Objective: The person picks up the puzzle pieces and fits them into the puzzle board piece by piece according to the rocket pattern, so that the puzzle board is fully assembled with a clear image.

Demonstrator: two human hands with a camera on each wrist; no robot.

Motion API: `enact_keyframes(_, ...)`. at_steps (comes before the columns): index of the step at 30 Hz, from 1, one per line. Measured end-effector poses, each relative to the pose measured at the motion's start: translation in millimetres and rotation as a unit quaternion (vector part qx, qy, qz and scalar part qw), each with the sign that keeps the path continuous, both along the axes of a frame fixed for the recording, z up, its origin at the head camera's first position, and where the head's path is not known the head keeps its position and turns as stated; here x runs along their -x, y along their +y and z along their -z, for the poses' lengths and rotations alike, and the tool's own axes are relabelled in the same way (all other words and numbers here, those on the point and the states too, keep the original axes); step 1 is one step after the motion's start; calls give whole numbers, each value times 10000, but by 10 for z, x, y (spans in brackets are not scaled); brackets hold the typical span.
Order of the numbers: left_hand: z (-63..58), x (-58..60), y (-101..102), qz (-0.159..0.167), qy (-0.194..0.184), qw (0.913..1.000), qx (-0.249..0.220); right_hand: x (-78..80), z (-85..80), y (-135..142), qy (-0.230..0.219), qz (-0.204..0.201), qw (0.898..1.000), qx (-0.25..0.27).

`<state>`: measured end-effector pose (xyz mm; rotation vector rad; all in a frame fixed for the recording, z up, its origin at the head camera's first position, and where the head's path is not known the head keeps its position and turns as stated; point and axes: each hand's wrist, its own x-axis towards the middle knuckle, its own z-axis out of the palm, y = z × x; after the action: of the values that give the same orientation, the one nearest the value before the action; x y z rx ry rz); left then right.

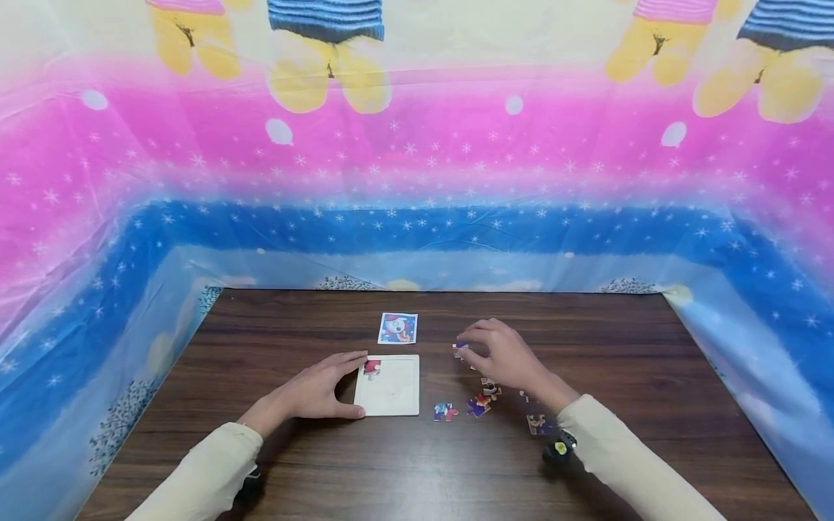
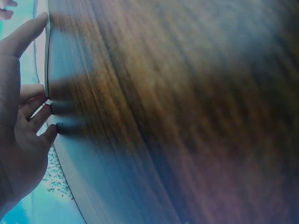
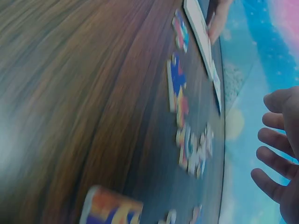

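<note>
My left hand rests along the left side of a square white puzzle tray, thumb at the near corner and fingers at the far one. In the left wrist view, its fingers spread along the tray's edge. A red-and-white puzzle piece lies in the tray's far left corner. My right hand hovers above loose pieces right of the tray, its fingertips overlapping a purple-and-white puzzle piece in the head view. In the right wrist view, its fingers are loosely bent and apart, with nothing between them.
A small picture card lies just beyond the tray. Several loose pieces lie on the brown wooden table, among them a blue-and-red piece, a purple-and-red piece and a purple-brown piece. A printed curtain surrounds the table.
</note>
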<state>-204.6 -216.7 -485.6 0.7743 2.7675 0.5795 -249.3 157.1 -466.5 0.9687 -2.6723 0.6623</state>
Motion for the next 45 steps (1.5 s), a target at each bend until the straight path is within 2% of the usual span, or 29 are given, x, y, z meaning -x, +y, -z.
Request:
enact_keyframes(11, -36, -17, 5, -4, -82, 10000, -56, 25, 164, 363, -28, 289, 9995, -129)
enact_keyframes(17, -35, -18, 3, 13, -41, 10000, -68, 48, 257, 413, -342, 443, 9977, -387)
enact_keyframes(21, -28, -20, 5, 14, -41, 10000, -80, 83, 303, 393, -360, 422, 9963, -649)
enact_keyframes(29, -21, -9, 10, -40, -85, 9999, -81, 124, 311, 345, -306, 326, 9945, -942)
enact_keyframes(37, -24, -11, 18, -79, -122, 9999, -87, 154, 311, 387, -365, 414, 9942, -926)
enact_keyframes(45, -9, -2, 14, -111, -115, 9999, -51, 165, 305, 438, -493, 270, 9931, -1032)
